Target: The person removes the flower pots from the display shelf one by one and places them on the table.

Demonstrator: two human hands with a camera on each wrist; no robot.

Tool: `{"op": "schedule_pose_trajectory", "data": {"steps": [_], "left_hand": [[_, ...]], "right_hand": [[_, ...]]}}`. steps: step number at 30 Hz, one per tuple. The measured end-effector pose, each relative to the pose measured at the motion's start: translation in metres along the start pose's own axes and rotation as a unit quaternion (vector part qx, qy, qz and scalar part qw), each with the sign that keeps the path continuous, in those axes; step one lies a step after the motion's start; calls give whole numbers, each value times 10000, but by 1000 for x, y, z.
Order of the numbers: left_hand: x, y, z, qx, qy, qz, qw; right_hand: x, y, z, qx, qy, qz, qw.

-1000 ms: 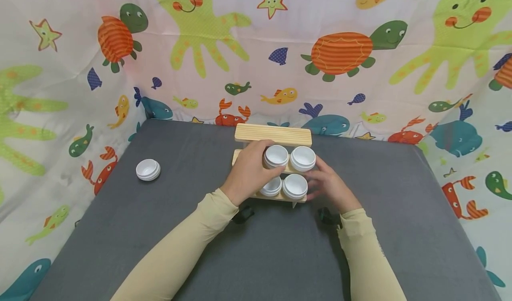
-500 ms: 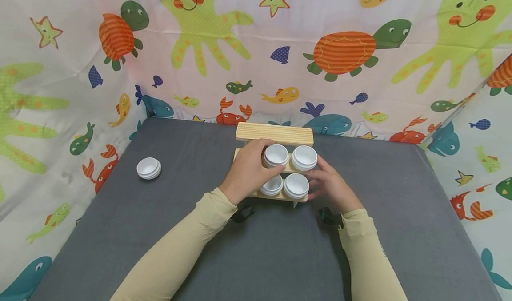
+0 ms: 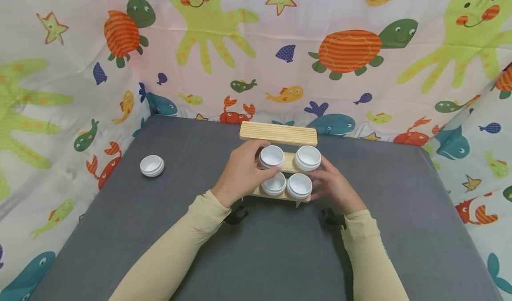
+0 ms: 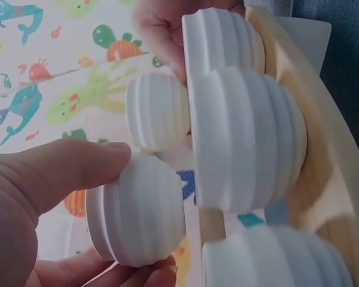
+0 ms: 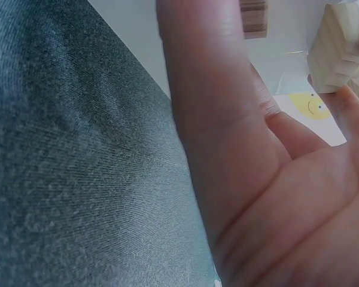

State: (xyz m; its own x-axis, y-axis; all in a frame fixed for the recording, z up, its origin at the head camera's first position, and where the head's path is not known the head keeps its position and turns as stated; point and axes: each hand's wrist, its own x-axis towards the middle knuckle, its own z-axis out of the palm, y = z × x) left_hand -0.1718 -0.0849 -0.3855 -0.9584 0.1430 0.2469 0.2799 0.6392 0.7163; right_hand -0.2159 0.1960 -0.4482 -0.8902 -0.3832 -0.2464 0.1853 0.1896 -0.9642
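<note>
My left hand (image 3: 242, 172) pinches a white ribbed cup (image 3: 271, 156) between thumb and fingers, over the middle shelf of a wooden tiered rack (image 3: 289, 163). The left wrist view shows this pinched cup (image 4: 140, 212) from the side, apart from its neighbours. At the rack's right end, my right hand (image 3: 336, 187) holds a second white cup (image 3: 308, 157) by its right side, its fingertips partly hidden. On the lower shelf stand more white cups (image 3: 299, 185), one of them partly behind my left hand. In the right wrist view a cup (image 5: 334, 51) lies between fingers.
A lone white cup (image 3: 152, 165) stands on the grey tabletop (image 3: 192, 150) to the left. The rack's top plank (image 3: 278, 133) lies behind the cups. A cloth printed with sea animals (image 3: 256, 47) surrounds the table's back and sides.
My left hand has shifted slightly left with its cup, widening the gap to the cup at my right hand. The right hand keeps its place at the rack. The head view has turned slightly.
</note>
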Motion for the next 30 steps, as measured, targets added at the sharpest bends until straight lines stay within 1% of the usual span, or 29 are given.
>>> {"op": "schedule_pose_trajectory", "data": {"steps": [8,21,26,30], "left_hand": [[-5,-9,-15,-103,117,-57,9999],[-12,-21,-37,-218,294,-340,9988],[-15,-30,-45,-312,413,-420,9978],[-18,-38,-53,-235,509,-552,9969]], "right_hand": [[-2,-1,1,-24,20,7,10000],[0,-2,1,58,-63,-53,9999],[0,-1,1,40,-61,-42,10000],[-1,0,0,18,-51,-41,10000]]}}
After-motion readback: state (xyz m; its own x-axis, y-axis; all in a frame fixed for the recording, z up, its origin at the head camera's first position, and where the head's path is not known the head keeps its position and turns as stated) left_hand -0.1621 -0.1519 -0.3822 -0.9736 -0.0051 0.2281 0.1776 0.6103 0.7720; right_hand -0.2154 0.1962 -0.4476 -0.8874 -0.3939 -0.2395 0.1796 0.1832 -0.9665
